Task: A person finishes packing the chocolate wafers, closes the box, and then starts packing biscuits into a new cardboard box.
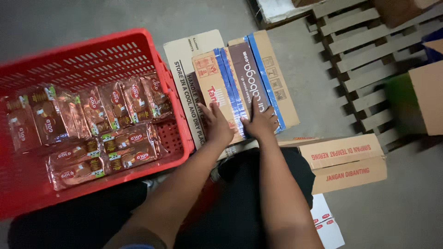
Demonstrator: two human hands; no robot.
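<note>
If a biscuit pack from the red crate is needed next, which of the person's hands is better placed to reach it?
Probably the left hand. Both hands press flat on the taped cardboard box, but the left lies nearer the red crate and its biscuit packs; the right hand would have to cross over.

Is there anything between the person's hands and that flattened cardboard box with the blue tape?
Nothing visible. Both the left hand and the right hand already lie flat on the flattened cardboard box, beside the red crate.
</note>
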